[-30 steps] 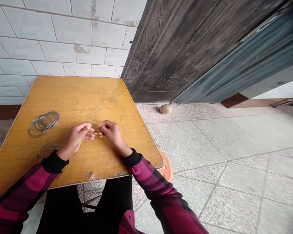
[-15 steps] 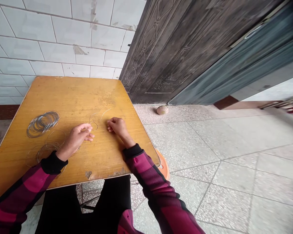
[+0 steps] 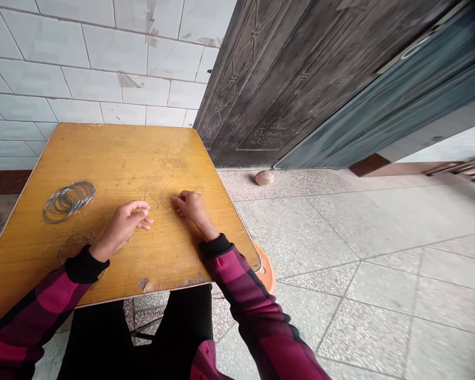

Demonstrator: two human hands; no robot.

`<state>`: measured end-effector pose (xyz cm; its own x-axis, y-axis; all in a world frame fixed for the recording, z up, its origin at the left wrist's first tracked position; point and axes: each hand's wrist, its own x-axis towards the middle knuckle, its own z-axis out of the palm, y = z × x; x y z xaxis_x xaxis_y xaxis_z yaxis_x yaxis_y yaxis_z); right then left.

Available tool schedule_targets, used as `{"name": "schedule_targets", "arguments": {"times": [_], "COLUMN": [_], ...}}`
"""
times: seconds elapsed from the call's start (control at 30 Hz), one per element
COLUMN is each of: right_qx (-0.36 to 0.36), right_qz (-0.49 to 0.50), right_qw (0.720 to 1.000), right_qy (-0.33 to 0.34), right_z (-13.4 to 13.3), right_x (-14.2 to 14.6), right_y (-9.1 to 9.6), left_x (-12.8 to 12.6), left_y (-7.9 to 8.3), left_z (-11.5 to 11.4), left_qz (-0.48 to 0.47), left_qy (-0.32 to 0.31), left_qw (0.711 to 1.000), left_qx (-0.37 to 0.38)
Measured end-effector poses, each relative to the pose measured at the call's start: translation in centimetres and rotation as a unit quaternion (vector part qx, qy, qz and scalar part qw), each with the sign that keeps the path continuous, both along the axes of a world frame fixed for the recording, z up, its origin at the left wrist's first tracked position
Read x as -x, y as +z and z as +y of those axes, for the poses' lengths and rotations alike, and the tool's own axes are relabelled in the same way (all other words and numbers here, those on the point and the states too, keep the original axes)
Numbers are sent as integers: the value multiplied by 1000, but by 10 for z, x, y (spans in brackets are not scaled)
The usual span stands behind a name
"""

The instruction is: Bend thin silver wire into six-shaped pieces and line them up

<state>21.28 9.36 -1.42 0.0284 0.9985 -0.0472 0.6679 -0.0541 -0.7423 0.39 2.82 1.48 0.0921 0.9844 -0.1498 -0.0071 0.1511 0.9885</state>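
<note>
Over the middle of the wooden table (image 3: 130,153), my left hand (image 3: 122,226) pinches a thin wire (image 3: 157,201) between thumb and fingertips; it ends in a small loop with a tail rising beyond the fingers. To its right, my right hand (image 3: 192,207) is closed on another thin wire (image 3: 162,195), bent in an open curve towards the left. The two wires are close together, and I cannot tell whether they touch or are one piece. Near my left wrist lie loose loops of thin wire (image 3: 90,213), partly hidden under the forearm.
A thicker coil of grey wire (image 3: 72,196) lies on the table's left side. White wall tiles (image 3: 91,84) border the far edge. An orange stool (image 3: 266,269) shows under the right edge. A roundish object (image 3: 264,178) sits on the floor by the dark carved door (image 3: 269,105).
The wire at my right hand has turned from a short line pointing up and right into a curve bowing left. My hands have hardly moved.
</note>
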Motion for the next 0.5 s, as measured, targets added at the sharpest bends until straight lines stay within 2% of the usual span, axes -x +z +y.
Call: {"name": "schedule_targets", "arguments": {"times": [0.17,0.33,0.43,0.5], "right_qx": [-76,-125,-154,-177], "right_qz": [-145,-151,-109,-70], "right_qw": [986,980,982,981], "right_qy": [-5,-25,6,43], "right_z": [-2,-4,-8,-12], "right_x": [-7,-12,-12,-8], "right_y": [3,8,8,8], "left_x": [6,35,64,85], "left_y": [9,44,61,61], "left_z": [4,5,-7,-23], "left_qz": [-1,8,101,212], "left_qy": [1,49,54,21], "left_qw": [1000,992,976,951], "left_qx": [-18,-117,-184,-223]}}
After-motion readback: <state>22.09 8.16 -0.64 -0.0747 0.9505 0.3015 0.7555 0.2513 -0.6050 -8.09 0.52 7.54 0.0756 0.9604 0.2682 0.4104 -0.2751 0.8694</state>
